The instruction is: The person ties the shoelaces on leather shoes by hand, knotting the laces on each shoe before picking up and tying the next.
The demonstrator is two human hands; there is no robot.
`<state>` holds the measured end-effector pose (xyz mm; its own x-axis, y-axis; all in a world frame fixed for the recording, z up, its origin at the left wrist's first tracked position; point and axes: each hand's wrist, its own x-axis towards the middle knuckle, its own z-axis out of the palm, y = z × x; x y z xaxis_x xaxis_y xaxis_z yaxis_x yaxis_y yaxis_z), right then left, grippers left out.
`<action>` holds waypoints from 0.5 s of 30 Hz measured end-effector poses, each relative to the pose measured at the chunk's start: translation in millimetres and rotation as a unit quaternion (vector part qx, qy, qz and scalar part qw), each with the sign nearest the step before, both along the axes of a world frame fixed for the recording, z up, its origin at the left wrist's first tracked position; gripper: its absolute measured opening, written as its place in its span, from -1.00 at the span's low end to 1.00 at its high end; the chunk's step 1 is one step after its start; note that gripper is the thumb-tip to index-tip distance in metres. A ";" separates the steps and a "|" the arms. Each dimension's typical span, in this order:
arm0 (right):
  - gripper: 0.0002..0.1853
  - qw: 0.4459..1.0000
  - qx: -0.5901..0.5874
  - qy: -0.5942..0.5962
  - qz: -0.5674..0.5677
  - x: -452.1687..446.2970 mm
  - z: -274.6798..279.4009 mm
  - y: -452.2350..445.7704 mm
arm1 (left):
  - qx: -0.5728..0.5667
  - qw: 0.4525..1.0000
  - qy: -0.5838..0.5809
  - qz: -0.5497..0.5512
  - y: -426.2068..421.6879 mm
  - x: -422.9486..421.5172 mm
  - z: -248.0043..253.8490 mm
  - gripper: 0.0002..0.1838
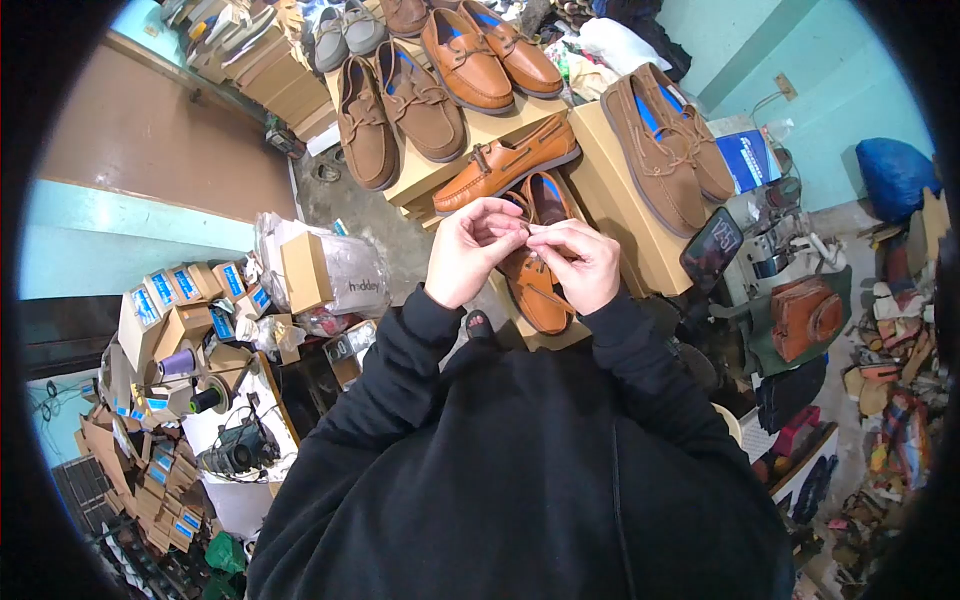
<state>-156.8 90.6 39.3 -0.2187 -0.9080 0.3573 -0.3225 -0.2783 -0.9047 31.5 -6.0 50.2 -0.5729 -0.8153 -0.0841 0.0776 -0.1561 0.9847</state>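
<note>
My left hand [472, 252] and my right hand [580, 258] meet fingertip to fingertip, both closed in a pinch. Between them is a small, thin strand that looks like a shoelace; the fingers mostly cover it. Directly beneath lies a tan leather boat shoe [540, 302] with a blue insole, its middle partly hidden by my hands. Just beyond, a second tan boat shoe [515, 160] rests tilted on its side, its lace coiled in a knot.
Brown boat shoes [425, 105] and glossy tan ones [470, 65] stand on cardboard boxes ahead. Another brown pair [655, 150] sits on a box [625, 215] to the right, near a phone [712, 248]. Small boxes [180, 330] are piled at left, and scraps [895, 360] lie at right.
</note>
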 end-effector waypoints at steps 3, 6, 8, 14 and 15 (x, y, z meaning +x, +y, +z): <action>-0.81 0.998 -0.030 0.049 -0.012 0.3 1.1 -1.2 | 0.012 1.000 0.016 0.011 2.5 -0.8 -1.8 -0.68; -0.80 0.997 -0.039 0.065 -0.021 -0.2 -2.4 -2.1 | 0.020 0.999 0.023 0.016 6.9 -3.2 3.3 -0.69; -0.80 0.994 -0.055 0.097 -0.019 -1.2 -3.3 -2.8 | 0.012 0.999 0.029 0.023 8.2 -4.4 0.0 -0.70; -0.82 0.998 0.001 -0.026 -0.053 10.5 0.9 -3.0 | 0.030 0.995 0.076 0.061 11.0 -9.0 -9.3 -0.60; -0.81 0.995 0.011 -0.081 -0.064 13.6 -1.9 -5.7 | 0.036 0.994 0.078 0.062 11.6 -9.2 -10.1 -0.58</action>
<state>-143.2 84.9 37.5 -0.3871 -0.8760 0.2876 -0.2028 -0.2234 -0.9534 22.2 5.7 40.1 -0.4784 -0.8759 -0.0625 0.2516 -0.2049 0.9459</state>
